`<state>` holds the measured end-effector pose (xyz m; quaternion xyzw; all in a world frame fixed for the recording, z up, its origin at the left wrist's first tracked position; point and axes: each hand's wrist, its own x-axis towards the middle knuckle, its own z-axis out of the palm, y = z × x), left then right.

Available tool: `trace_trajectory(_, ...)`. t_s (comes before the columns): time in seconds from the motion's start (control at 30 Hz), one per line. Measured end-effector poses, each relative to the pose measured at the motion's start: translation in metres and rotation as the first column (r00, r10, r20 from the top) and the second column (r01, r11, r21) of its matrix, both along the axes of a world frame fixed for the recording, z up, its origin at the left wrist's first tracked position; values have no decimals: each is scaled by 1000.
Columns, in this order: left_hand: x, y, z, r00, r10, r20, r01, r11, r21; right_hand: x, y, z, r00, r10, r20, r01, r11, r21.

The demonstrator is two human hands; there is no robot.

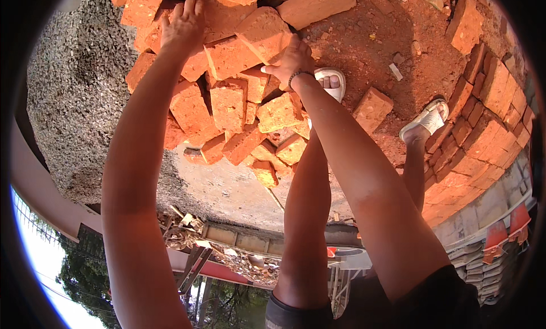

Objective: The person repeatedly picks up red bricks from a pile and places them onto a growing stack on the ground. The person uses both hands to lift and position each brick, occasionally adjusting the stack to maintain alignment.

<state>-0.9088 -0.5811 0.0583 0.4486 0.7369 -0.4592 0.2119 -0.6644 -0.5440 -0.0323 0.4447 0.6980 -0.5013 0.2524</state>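
At the top of a heap of orange-red bricks, my left hand lies with its fingers spread and stretched forward. It touches the bricks beside a long brick; whether it bears on one or two is hard to see. My right hand, with a dark beaded bracelet at the wrist, is at the right end of another brick. Its thumb points left along the near edge, while the fingers wrap the brick's right side, their tips partly hidden. The brick rests on the heap, tilted.
Loose bricks lie at steep angles below my hands. Grey gravel spreads at left. To the right a curved brick stack rises beside red dusty ground. My sandalled feet stand near the bricks, one next to a single brick.
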Motion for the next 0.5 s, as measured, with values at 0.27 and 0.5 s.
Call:
trace_trajectory(0.27, -57, -45, -67, 943, -325, -76, 333, 930, 153, -18, -54, -73, 978, -181, -106, 205, 932, 299)
trace_trajectory(0.5, -38, -39, -40, 966, -253, -57, 260, 948, 186, 9, 6, 19, 975, -221, 28, 222, 968, -114)
